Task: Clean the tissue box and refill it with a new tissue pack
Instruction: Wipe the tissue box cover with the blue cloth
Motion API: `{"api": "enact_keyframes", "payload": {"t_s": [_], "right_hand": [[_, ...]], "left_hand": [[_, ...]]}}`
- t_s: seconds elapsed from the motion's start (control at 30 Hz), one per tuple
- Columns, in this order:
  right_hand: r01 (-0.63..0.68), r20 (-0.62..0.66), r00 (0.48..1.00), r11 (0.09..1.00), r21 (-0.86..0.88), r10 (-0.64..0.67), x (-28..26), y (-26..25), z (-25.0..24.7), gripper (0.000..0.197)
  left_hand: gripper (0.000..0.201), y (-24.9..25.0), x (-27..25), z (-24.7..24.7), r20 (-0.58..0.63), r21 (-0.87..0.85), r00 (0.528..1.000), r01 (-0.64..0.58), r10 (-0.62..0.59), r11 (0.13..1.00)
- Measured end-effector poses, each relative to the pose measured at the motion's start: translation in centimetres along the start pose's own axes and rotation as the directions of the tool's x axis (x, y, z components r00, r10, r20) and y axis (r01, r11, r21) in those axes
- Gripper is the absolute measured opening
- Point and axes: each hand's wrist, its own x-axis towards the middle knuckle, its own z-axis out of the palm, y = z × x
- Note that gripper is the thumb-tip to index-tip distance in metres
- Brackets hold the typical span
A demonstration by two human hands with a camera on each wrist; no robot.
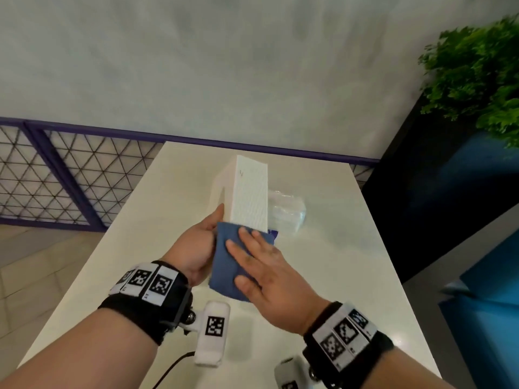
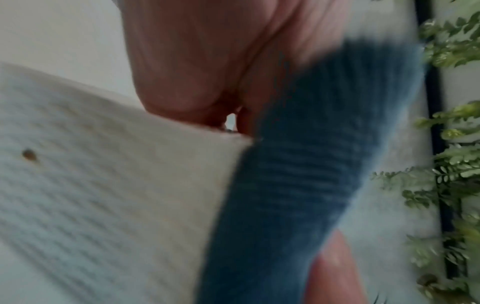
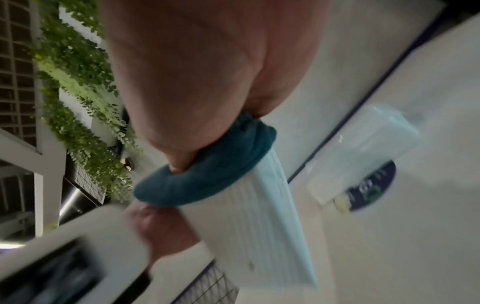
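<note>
A white ribbed tissue box [image 1: 248,192] is tilted up off the white table [image 1: 337,262], its far end raised. My left hand [image 1: 202,240] grips its near end from the left, thumb along the side; the fingers are hidden behind the box. A folded blue cloth [image 1: 227,265] covers that near end, and my right hand [image 1: 258,262] presses it flat with straight fingers. The left wrist view shows the box [image 2: 91,185] beside the cloth [image 2: 298,174]. In the right wrist view the cloth [image 3: 207,181] wraps the box [image 3: 249,222]. A clear-wrapped tissue pack [image 1: 286,214] [image 3: 363,154] lies behind the box.
A purple-framed mesh railing [image 1: 70,175] runs behind the table on the left. A dark partition [image 1: 421,192] with a green plant [image 1: 477,74] on top stands close along the table's right edge. Bare table surface lies to the right of my hands.
</note>
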Motion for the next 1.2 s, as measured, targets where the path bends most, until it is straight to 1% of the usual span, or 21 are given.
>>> {"api": "enact_keyframes", "payload": {"t_s": [0.03,0.1,0.13,0.17,0.23,0.3,0.37,0.43,0.5,0.53,0.6,0.63,0.67,0.73,0.8,0.83,0.9,0.97,1.07,1.13,1.2], "right_hand": [[-0.014,-0.030,0.999,1.000,-0.008,0.014,0.7,0.5,-0.6,0.065],[-0.080,-0.120,0.990,0.997,-0.017,0.078,2.8,1.8,-2.9,0.061],[-0.129,-0.158,0.980,0.991,-0.027,0.123,4.1,2.6,-4.4,0.057],[-0.185,-0.179,0.968,0.982,-0.042,0.175,5.3,3.4,-5.9,0.054],[-0.294,-0.184,0.942,0.955,-0.050,0.280,6.8,4.5,-8.2,0.053],[-0.339,-0.181,0.927,0.940,-0.031,0.328,7.1,4.5,-8.3,0.053],[-0.279,-0.129,0.953,0.960,-0.007,0.276,5.8,3.6,-6.3,0.054],[-0.163,-0.040,0.986,0.986,0.039,0.165,3.0,1.7,-3.1,0.056],[-0.103,0.051,0.994,0.991,0.086,0.099,0.4,0.0,-0.5,0.058],[-0.094,0.065,0.994,0.991,0.092,0.088,-0.1,-0.3,0.0,0.059],[-0.113,0.024,0.993,0.991,0.073,0.112,0.7,0.4,-0.7,0.059],[-0.139,-0.028,0.990,0.988,0.068,0.141,1.6,1.1,-1.5,0.059],[-0.174,-0.096,0.979,0.981,0.079,0.182,2.8,1.9,-2.7,0.058],[-0.274,-0.193,0.936,0.953,0.131,0.295,5.1,3.3,-5.5,0.056],[-0.346,-0.227,0.899,0.926,0.152,0.374,6.7,4.1,-7.1,0.055],[-0.356,-0.226,0.896,0.922,0.152,0.383,7.0,4.1,-7.1,0.056],[-0.325,-0.190,0.917,0.933,0.156,0.351,6.6,3.4,-5.5,0.058],[-0.238,-0.139,0.955,0.956,0.170,0.262,4.8,1.9,-2.5,0.059],[-0.089,-0.093,0.990,0.984,0.154,0.104,1.6,0.7,1.7,0.061],[-0.036,-0.112,0.992,0.990,0.136,0.052,0.7,1.4,2.5,0.063],[-0.054,-0.183,0.979,0.983,0.174,0.086,1.2,2.2,1.7,0.057]], "left_hand": [[0.031,0.0,-0.3,0.1,-0.039,0.073,0.998,-0.051,0.054,0.996],[0.043,-0.5,-0.8,0.5,0.016,0.179,0.996,-0.084,0.082,0.980],[0.044,-0.9,-1.1,0.8,0.048,0.225,0.996,-0.090,0.081,0.970],[0.043,-1.1,-1.5,1.1,0.051,0.263,0.995,-0.093,0.082,0.960],[0.043,-1.6,-2.1,1.3,0.039,0.312,0.996,-0.083,0.075,0.946],[0.044,-1.7,-2.3,1.0,0.020,0.373,0.996,-0.092,0.092,0.923],[0.042,-1.3,-2.3,0.5,-0.005,0.416,0.992,-0.112,0.126,0.902],[0.042,-1.0,-2.1,-0.5,-0.036,0.411,0.990,-0.109,0.136,0.905],[0.043,-0.8,-2.2,-1.2,-0.057,0.442,0.988,-0.101,0.140,0.891],[0.043,-0.7,-2.3,-1.4,-0.052,0.469,0.989,-0.100,0.141,0.877],[0.042,-0.7,-2.4,-1.2,-0.020,0.510,0.989,-0.116,0.146,0.853],[0.042,-0.7,-2.4,-1.0,-0.005,0.519,0.989,-0.125,0.149,0.846],[0.043,-0.6,-2.4,-0.7,-0.002,0.523,0.990,-0.122,0.144,0.844],[0.044,-0.4,-2.5,0.0,0.016,0.524,0.990,-0.129,0.142,0.842],[0.045,-0.3,-2.5,0.5,0.024,0.531,0.989,-0.135,0.144,0.837],[0.045,-0.2,-2.4,0.6,0.012,0.532,0.988,-0.135,0.151,0.836],[0.045,0.2,-2.0,0.6,-0.009,0.542,0.987,-0.130,0.161,0.830],[0.046,0.9,-1.7,0.5,-0.036,0.544,0.983,-0.133,0.181,0.828],[0.049,1.5,-1.5,0.4,-0.111,0.469,0.980,-0.094,0.165,0.878],[0.050,1.4,-1.5,0.6,-0.121,0.475,0.980,-0.081,0.156,0.876],[0.048,1.2,-1.5,0.8,-0.107,0.510,0.977,-0.104,0.183,0.854]]}}
